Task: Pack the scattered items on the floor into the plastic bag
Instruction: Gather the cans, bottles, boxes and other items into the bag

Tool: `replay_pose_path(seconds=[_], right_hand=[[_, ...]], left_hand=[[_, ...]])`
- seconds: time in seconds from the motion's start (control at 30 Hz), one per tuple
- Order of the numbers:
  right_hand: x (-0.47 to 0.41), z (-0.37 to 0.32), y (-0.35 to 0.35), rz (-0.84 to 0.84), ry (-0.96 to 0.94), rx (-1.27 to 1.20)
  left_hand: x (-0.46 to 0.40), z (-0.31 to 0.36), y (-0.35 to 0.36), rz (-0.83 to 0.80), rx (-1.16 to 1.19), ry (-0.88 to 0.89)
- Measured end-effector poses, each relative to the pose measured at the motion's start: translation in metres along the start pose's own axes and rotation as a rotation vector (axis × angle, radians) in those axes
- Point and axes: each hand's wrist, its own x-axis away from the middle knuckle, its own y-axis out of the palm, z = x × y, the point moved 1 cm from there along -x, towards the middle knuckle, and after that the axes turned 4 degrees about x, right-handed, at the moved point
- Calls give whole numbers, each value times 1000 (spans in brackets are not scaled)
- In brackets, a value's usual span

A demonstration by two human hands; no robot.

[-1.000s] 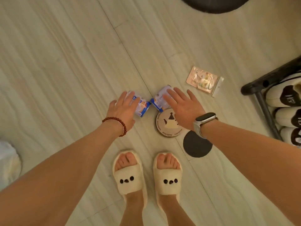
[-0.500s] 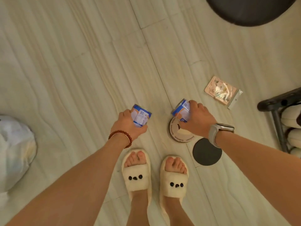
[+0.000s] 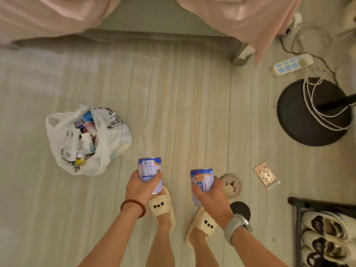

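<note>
The left hand (image 3: 141, 186) is wrapped around a blue-and-white can (image 3: 150, 171), thumb across the label and fingers curled behind it — a firm grip, with the can held upright above the floor (image 3: 173, 122). The right hand (image 3: 211, 198) holds a second can (image 3: 202, 183) of the same kind the same way, its fingers closed round the lower part of it. The two cans are apart, side by side in front of the body, above a pair of cream slippers (image 3: 161, 207).

The white plastic bag (image 3: 107, 139) sits on the floor to the left and a little ahead of the left hand, well apart from it. Its mouth is open, and it already holds a jumble of small bottles and packets.

Three things lie on the floor near the right hand: a round wooden coaster (image 3: 231, 186) just beside that hand, a dark round coaster (image 3: 240, 209) near the right wrist, and a flat pink packet (image 3: 266, 175) further right.

A black round stand base (image 3: 300, 120) with white cable coiled on it is at the right, with a power strip (image 3: 290, 64) beyond it. A shoe rack (image 3: 327, 234) with slippers occupies the lower right corner — pink bedding (image 3: 231, 16) hangs along the top.
</note>
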Motion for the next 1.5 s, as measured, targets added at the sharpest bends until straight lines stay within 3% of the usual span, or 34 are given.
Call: replay_pose_path(seconds=[0.2,0.37,0.67,0.9,1.13,1.23,1.37,1.5], right_hand=[[51,-86,72,-80,-15,115],[56,-147,167,-119,-6,197],[-15,-207,362,-158,78,362],[-113,-219,451,-116,-9,485],[-226,-215,495,19,-115,575],[-247,-209,490,16,-230,612],[-250,-206,471,59,-466,880],[-258,-209,458,144,-343,1038]], left_hand=[[4,10,-122,174,238,-100],[-36,-10,-220,221,358,-202],[-157,-49,-340,170,237,-235],[-272,-77,-326,151,232,-261],[-383,-82,-274,143,218,-237],[-413,-73,-260,167,127,-158],[-432,-63,-247,55,-154,6],[-441,-66,-242,3,-410,-55]])
